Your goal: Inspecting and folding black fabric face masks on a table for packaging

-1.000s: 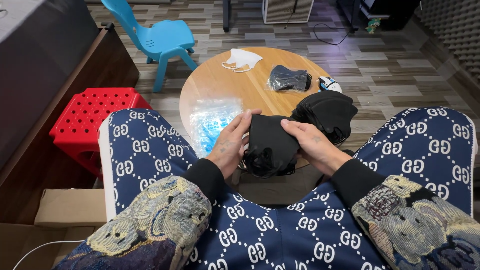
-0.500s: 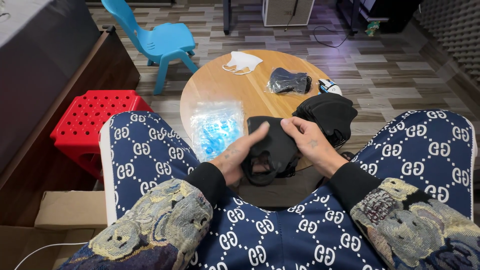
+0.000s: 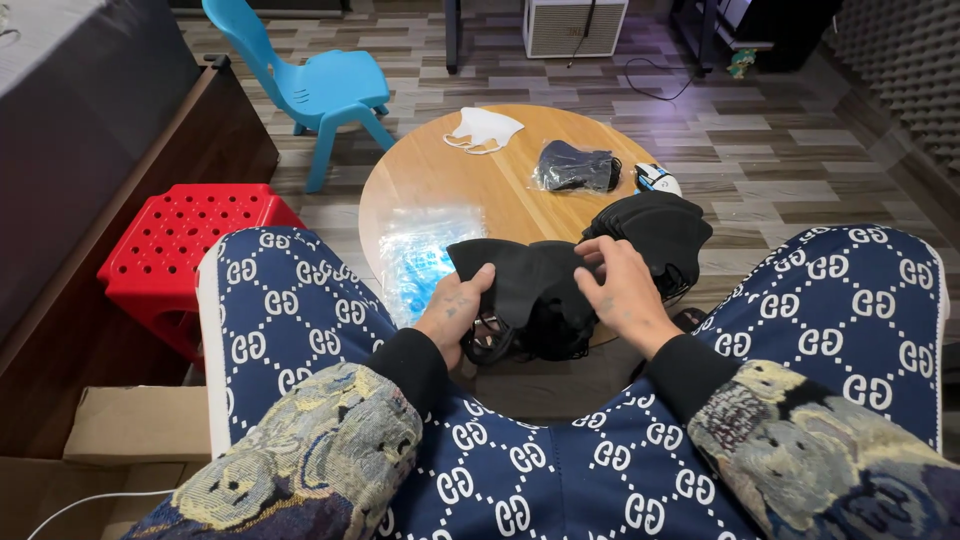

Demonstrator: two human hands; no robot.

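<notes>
Both hands pinched a black face mask [image 3: 520,285] at the round wooden table's [image 3: 440,180] near edge: left hand [image 3: 455,310] gripping its left end, right hand [image 3: 620,290] its right. A black mask stack [image 3: 655,230] lay far-right, clear packets [image 3: 420,260] left; the mask's lower loops were hard to make out.

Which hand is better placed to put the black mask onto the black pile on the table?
Probably the right hand. It grips the black mask at the end beside the black pile. The left hand holds the far end, near the clear blue packet.

clear plastic bag [image 3: 425,262] on table [image 3: 440,180], cardboard box [image 3: 135,425]
</notes>
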